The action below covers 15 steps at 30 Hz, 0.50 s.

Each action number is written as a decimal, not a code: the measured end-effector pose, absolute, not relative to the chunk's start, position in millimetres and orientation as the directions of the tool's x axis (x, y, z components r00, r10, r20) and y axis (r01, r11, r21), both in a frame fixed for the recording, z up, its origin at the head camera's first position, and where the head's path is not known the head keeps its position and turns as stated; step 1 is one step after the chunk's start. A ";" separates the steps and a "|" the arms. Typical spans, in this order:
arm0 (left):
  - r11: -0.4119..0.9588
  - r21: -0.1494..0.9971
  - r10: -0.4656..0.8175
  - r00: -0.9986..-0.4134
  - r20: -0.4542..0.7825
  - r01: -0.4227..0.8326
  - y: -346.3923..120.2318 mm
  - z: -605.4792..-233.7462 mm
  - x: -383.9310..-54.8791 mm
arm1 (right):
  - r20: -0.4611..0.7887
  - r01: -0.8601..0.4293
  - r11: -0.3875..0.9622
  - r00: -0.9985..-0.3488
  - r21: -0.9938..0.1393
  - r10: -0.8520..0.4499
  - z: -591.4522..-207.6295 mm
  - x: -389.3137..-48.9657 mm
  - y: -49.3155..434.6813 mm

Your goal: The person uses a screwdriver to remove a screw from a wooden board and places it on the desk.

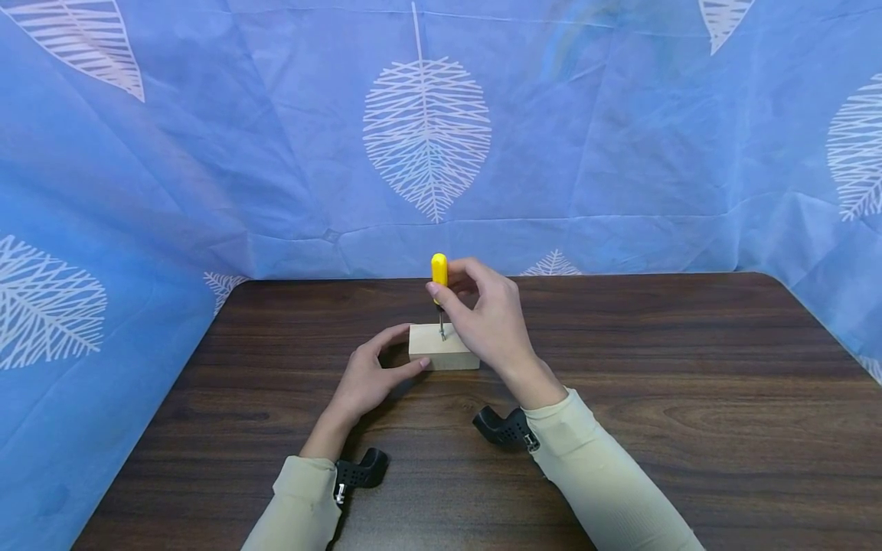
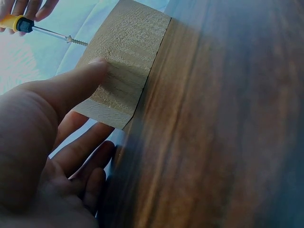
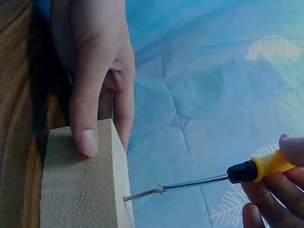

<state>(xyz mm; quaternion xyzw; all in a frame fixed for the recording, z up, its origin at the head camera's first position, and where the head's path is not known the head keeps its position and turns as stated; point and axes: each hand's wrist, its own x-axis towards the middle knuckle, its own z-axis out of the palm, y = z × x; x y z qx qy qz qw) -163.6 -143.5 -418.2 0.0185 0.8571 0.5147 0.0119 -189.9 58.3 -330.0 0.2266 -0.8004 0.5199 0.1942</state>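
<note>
A pale wooden block [image 1: 448,353] lies on the dark table, and a screw [image 3: 142,194] stands up from its top face with most of the thread exposed. My left hand [image 1: 368,375] holds the block at its left end, thumb on the near side and fingers behind. Upright above the block is a screwdriver [image 1: 439,272] with a yellow handle, a black collar and a metal shaft. Its tip meets the screw head in the right wrist view. My right hand [image 1: 492,314] pinches the yellow handle between thumb and fingers.
The brown wood-grain table [image 1: 654,398] has rounded far corners. Behind it hangs a blue cloth [image 1: 289,145] with white leaf patterns. Each sleeve cuff carries a black wrist mount, one on the left [image 1: 361,469] and one on the right [image 1: 503,427].
</note>
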 end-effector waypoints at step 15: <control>0.469 0.883 0.048 -0.999 -0.009 0.015 -143.7 -418.1 -163.4 | 0.540 -0.560 0.377 -0.825 -0.738 -0.168 -330.2 -189.2 58.7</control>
